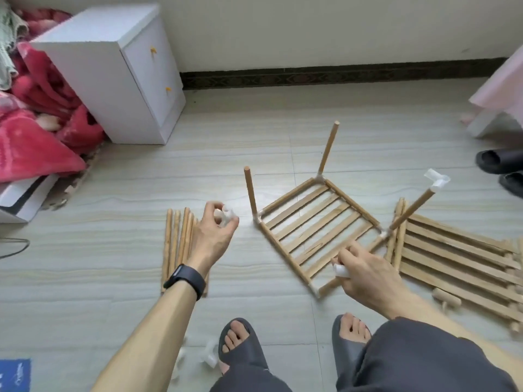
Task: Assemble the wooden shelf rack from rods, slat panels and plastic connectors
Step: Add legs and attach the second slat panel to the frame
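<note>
Over the floor (113, 250), curled fingers (209, 210) pinch white connectors (228, 215).

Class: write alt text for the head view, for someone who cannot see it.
The left hand pinches one white connector, the right hand another, beside a half-built rack on the floor: one slat panel with three rods standing up. Loose rods lie left, spare panels right.

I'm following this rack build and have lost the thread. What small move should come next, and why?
Probably press the connector pinched in the left hand onto the bare top of the nearest upright rod. The right-side upright rod already wears a capping connector, while this one and the far upright rod stand uncapped.
</note>
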### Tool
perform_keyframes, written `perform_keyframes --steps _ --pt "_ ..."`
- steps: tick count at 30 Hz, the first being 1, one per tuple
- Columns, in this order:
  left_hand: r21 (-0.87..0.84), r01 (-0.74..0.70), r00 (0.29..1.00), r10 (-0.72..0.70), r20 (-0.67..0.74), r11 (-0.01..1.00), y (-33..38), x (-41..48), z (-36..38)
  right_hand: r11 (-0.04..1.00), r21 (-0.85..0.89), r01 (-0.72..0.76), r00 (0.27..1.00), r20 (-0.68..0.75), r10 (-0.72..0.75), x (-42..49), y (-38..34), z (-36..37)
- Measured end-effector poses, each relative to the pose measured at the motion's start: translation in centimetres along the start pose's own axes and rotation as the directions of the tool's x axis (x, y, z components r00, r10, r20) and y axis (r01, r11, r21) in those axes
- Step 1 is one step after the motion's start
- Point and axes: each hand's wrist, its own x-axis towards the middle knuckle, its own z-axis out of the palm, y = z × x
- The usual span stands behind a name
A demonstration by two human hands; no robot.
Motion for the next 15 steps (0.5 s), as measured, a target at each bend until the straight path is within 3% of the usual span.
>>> perform_keyframes --steps 3,7,11,15 --pt "0.097 -0.175 0.985 0.174 0.020 0.980 6.1 4.0 1.4 0.998 0.048 0.030 0.998 0.058 -0.032 0.1 0.9 0.0" --pt "0.367 -0.358 0.934 0.329 0.142 0.859 9.7 8.7 4.4 0.992 0.091 0.084 0.992 0.087 -0.092 -0.1 1.3 -0.1" --pt "0.538 -0.359 0.933 0.274 0.235 0.763 8.6 12.1 6.6 0.989 0.099 0.111 0.991 0.062 -0.118 -0.2 2.2 0.1" --pt "0.612 -0.295 0.951 0.165 0.261 0.734 5.8 12.8 6.8 0.988 0.122 0.098 0.994 0.028 -0.102 -0.2 4.3 -0.2"
